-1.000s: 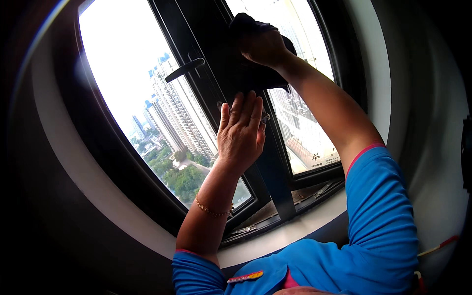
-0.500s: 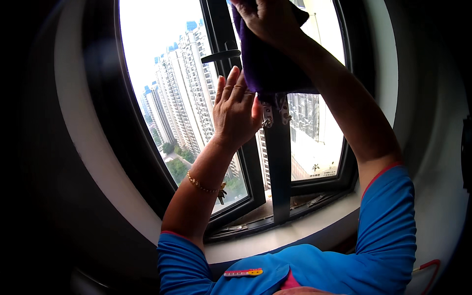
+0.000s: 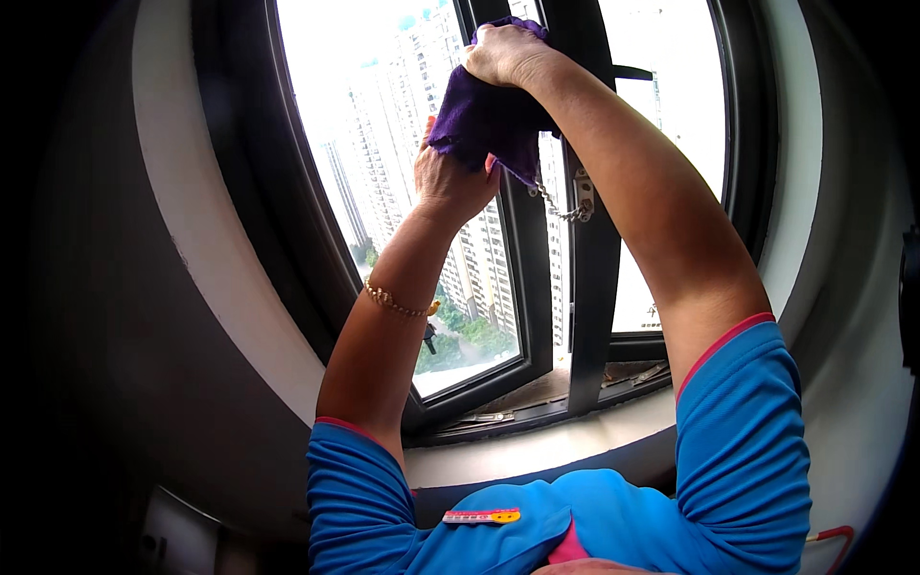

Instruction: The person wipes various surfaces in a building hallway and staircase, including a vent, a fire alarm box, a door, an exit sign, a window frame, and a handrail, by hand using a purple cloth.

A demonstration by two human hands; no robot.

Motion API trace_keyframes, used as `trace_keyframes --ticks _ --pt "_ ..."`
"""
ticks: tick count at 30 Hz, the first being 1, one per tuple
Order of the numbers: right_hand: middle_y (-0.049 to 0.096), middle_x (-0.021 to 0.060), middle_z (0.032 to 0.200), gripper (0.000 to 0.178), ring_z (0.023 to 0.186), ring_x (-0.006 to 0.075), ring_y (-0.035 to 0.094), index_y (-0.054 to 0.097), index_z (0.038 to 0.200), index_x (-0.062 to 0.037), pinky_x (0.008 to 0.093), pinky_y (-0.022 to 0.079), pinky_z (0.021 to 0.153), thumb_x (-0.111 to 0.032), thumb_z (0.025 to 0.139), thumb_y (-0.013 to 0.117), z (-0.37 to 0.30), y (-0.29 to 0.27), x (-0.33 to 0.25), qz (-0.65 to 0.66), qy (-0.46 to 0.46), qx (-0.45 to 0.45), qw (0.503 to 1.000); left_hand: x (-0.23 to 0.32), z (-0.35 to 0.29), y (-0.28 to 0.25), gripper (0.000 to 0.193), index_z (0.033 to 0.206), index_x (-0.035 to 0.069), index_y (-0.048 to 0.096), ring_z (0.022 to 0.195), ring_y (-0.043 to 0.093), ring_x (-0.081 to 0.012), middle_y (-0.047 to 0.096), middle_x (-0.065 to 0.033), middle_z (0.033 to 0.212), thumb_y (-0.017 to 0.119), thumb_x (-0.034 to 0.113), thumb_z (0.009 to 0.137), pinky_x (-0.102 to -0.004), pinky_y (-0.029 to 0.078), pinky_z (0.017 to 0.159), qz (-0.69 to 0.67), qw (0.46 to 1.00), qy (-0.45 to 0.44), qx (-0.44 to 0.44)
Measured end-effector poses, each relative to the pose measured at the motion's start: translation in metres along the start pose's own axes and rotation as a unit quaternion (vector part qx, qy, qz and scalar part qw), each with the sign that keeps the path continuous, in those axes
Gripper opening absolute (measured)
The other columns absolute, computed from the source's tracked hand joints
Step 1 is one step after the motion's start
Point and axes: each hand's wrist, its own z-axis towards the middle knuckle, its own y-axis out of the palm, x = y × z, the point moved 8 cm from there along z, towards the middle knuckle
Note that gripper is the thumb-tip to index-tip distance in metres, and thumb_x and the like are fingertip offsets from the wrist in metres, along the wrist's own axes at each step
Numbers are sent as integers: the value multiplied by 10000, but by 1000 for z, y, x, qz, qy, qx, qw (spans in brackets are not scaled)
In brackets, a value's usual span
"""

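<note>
Holding a purple cloth (image 3: pixel 491 113) up against a dark-framed window, a person in a blue short-sleeved shirt (image 3: pixel 613 517) has both bare arms raised. The right hand (image 3: pixel 513 56) is the higher one, its fingers closed over the cloth's top end. From that grip the cloth hangs downward, its longer way running roughly up and down, with a lower corner slanting left. The left hand (image 3: pixel 448 189) sits below and to the left of the right; the cloth's lower edge overlaps its fingers, so the cloth lies above the left palm and below the right fist, between the two. Part of a finger and the thumb show past the fabric, fairly spread; whether the left hand grips anything or only rests against the window cannot be told. The right hand clearly has the firmer contact, and its forearm slants in from the lower right. Beside the cloth, the left sash (image 3: pixel 527 278) stands ajar, and just below the cloth's lower right corner a metal chain (image 3: pixel 556 208) hangs near the dark central post (image 3: pixel 594 287). A beaded bracelet (image 3: pixel 391 303) circles the left forearm. Outside are pale tower blocks (image 3: pixel 374 182).
</note>
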Motion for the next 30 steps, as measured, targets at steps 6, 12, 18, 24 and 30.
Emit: trace_keyframes --ticks 6,12,18,24,30 --pt "650 226 933 319 881 383 641 648 1077 -6 418 536 798 -281 941 558 -26 6 -7 -214 -163 348 898 4 6 6 354 1150 148 674 1220 539 -317 647 -125 1212 662 233 807 -456 397 1066 -27 992 -59 -104" --pt "626 233 973 383 879 371 644 660 1028 -13 414 552 748 -373 935 565 -49 -14 5 -89 -145 387 906 4 -8 -3 321 1114 125 701 1432 347 -321 588 -152 1327 648 205 808 -476 265 1179 -15 993 -41 -113" --pt "564 155 919 127 886 309 614 611 924 -92 400 534 647 -204 865 613 -3 -85 61 106 -186 391 895 31 36 -3 397 1216 9 657 1392 397 -409 486 -247 1437 635 209 874 -488 320 1133 -60 975 -62 -207" --pt "658 138 880 113 808 257 677 681 889 -78 334 557 664 -141 826 612 -1 -108 50 -63 -279 263 921 78 -46 -47 312 1114 59 704 1317 497 -383 576 -207 1355 693 118 808 -447 393 1047 -175 933 -133 -287" --pt "725 111 857 184 829 243 715 757 888 -90 370 556 718 -192 788 642 11 -107 40 -53 -266 -15 962 102 -197 -94 230 983 61 728 1192 585 -365 654 -173 1231 691 34 757 -433 467 971 -150 907 -253 -301"
